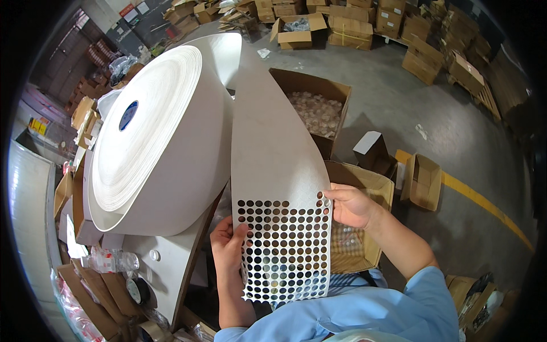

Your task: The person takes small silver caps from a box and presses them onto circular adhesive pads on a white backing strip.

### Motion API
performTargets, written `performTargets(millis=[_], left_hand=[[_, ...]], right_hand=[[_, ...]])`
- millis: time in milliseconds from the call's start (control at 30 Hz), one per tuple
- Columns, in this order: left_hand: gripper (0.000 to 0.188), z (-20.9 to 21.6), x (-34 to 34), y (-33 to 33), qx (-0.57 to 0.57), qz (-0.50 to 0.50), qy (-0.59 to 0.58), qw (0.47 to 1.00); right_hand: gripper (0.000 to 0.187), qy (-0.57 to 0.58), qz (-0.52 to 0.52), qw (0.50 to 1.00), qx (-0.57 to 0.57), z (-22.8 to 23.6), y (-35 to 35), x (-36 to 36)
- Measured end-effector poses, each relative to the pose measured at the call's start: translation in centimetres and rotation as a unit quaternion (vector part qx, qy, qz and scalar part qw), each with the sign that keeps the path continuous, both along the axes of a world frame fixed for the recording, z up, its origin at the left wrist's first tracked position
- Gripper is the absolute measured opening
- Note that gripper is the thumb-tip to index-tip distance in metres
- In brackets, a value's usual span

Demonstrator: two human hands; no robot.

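Note:
A wide white strip of sheet material (273, 142) runs down toward me from beside a large white roll (176, 137). Its near end is punched with rows of round holes, and part of one row below the plain stretch is uncut. My left hand (229, 242) grips the strip's left edge, thumb on top near the upper hole rows. On the opposite edge, my right hand (348, 205) pinches the sheet beside the top row of holes. Fingers beneath the sheet are hidden.
The roll rests by a table (165, 268) holding a clear plastic bottle (111, 262) and a white cap (154, 255). Beyond the strip stands a carton of small round pieces (316, 111); another open carton (370, 188) sits under my right arm. Stacked boxes (350, 31) line the far floor.

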State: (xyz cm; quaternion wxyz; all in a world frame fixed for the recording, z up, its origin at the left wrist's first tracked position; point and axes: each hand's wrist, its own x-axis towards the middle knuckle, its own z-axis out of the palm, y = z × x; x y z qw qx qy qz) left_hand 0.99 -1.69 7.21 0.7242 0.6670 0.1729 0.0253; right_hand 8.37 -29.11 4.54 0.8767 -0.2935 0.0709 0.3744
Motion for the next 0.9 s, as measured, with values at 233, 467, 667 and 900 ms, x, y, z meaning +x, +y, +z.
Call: performTargets(millis=[233, 467, 667, 900], left_hand=[[0.014, 0.8, 0.2, -0.7, 0.018, -0.005, 0.011, 1.000], [0.020, 0.8, 0.1, -0.4, 0.037, -0.029, -0.027, 0.999], [0.033, 0.6, 0.5, 0.9, 0.204, -0.017, -0.063, 0.977], [0.045, 5.7, -0.6, -5.4, 0.690, -0.136, -0.160, 0.692]], right_hand=[[0.034, 0.023, 0.001, 1.000, -0.008, -2.8, -0.8, -0.1], [0.027, 0.049, -0.038, 0.997, -0.037, -3.7, -2.2, -0.4], [0.020, 0.044, -0.124, 0.991, -0.024, -2.4, -5.6, -1.6], [0.015, 0.002, -0.228, 0.973, 0.040, -2.4, -9.0, -2.8]])
